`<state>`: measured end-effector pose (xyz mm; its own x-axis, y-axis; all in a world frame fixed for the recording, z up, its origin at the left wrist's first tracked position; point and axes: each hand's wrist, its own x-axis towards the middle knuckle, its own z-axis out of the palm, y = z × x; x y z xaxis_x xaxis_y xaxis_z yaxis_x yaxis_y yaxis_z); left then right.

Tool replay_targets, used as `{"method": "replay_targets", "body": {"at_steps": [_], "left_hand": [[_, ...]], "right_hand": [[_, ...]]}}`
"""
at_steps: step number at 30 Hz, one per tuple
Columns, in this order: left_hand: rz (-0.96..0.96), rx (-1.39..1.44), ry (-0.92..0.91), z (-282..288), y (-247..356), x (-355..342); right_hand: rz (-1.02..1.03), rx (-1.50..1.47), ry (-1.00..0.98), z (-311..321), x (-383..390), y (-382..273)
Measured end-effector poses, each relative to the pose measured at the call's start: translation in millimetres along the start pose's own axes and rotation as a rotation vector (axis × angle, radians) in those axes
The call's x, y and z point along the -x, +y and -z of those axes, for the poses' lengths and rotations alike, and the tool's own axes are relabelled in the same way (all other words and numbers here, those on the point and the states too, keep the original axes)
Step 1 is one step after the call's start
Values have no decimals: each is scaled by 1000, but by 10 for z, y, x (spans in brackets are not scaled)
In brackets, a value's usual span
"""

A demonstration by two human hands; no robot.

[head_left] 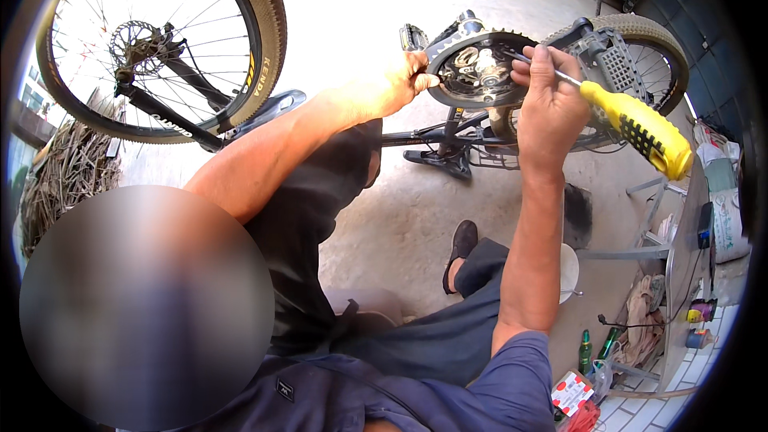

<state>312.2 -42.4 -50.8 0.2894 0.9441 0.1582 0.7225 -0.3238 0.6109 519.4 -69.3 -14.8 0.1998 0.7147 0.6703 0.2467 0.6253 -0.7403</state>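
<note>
A bicycle lies in front of me, its crankset (480, 68) turned up toward me with a round black chainring guard (474, 102) around it. My left hand (392, 84) pinches the guard's left rim between thumb and fingers. In my right hand (552, 104) is a screwdriver (636, 126) with a yellow and black handle. Its thin metal shaft passes between my fingers, and the tip reaches the upper right part of the chainring area. Whether the tip sits in a screw is too small to tell. A black pedal (414, 37) sticks out behind my left hand.
The front wheel (268, 40) stands at the far left and the rear wheel (668, 44) at the right. A table (680, 216) with metal legs is on the right, with green bottles (586, 352) below it. A stick pile (68, 168) lies far left.
</note>
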Motion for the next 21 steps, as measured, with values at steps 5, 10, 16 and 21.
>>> {"method": "replay_targets", "body": {"at_steps": [5,10,16,21], "left_hand": [[-19,21,20,-31,-64,5],[-21,-33,18,-15,-63,2],[-34,-8,26,-3,-6,3],[13,-64,11,16,6,24]], "right_hand": [[-107,144,-76,64,-5,38],[-24,344,-111,58,-5,37],[102,454,-126,-10,59,61],[296,447,-139,-142,172,-62]]}}
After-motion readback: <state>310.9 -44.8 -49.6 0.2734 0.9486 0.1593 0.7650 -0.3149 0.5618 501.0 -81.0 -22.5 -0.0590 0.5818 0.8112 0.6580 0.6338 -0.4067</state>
